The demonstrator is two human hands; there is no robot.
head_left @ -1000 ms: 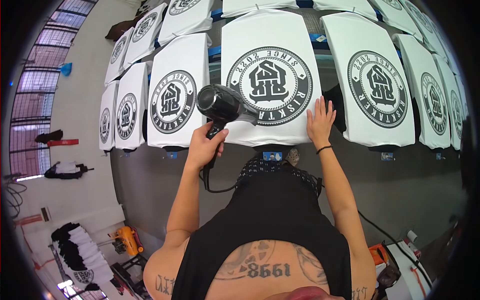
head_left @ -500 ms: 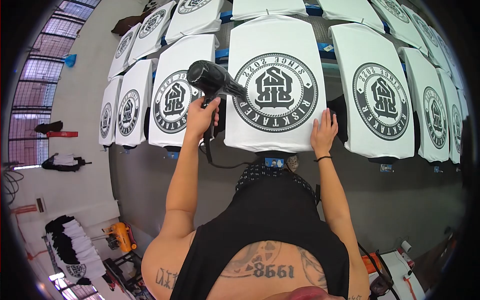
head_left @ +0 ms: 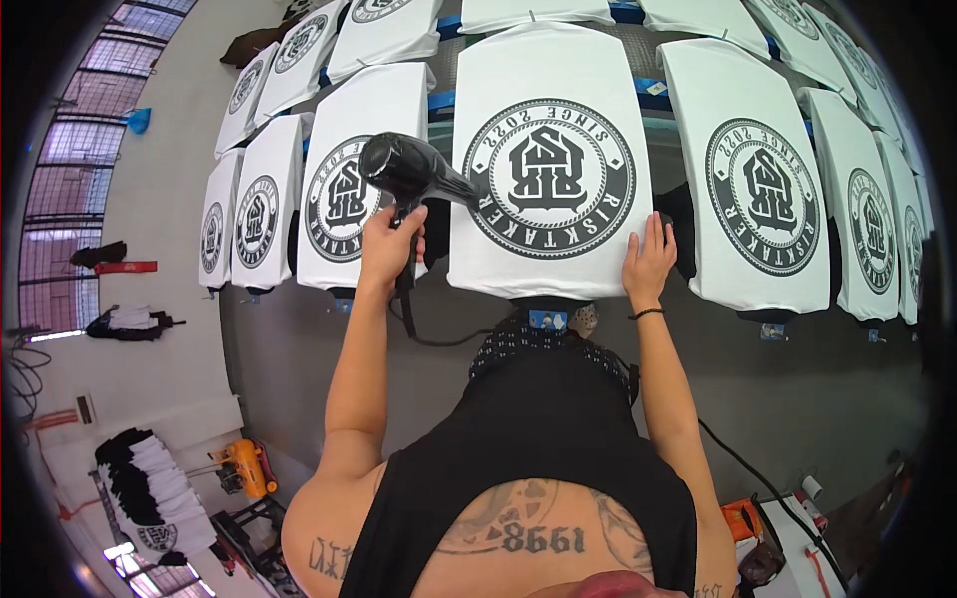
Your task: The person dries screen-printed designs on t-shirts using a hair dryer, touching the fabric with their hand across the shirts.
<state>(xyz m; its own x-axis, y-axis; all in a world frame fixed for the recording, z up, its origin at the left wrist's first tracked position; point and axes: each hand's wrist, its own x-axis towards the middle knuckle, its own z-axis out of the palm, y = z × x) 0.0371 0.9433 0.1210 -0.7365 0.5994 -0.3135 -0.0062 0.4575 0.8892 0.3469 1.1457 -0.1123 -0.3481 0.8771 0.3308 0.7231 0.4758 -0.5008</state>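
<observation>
A glossy black plastic hair dryer (head_left: 407, 167) is at 11 o'clock from the centre of the view, in the person's left hand (head_left: 392, 244). That hand's grip is clamped around the handle. The dryer's broad round back faces 10 o'clock; its nozzle points towards 4 o'clock, over the white fabric shirt with a round black print (head_left: 548, 177) at 12 o'clock. The nozzle tip overlaps the print's rim between its 8 and 9; whether it touches the cloth, I cannot tell. A thin black cord (head_left: 444, 344) curves from the handle's lower end towards 4 o'clock.

The person's right hand (head_left: 650, 259), between 2 and 3 o'clock, wears a thin dark bracelet (head_left: 648, 312). Its grip is unclosed, the fingers extended, lying along the shirt's 4 o'clock edge.

A matching printed white shirt (head_left: 334, 214) lies at 10 o'clock, partly behind the dryer, and another white shirt with the same print (head_left: 763, 184) at 2. More printed shirts (head_left: 256, 214) line the long bench with blue rails (head_left: 441, 100). An orange machine (head_left: 247, 468) and a heap of black and white cloth (head_left: 150, 488) are at 8 o'clock.
</observation>
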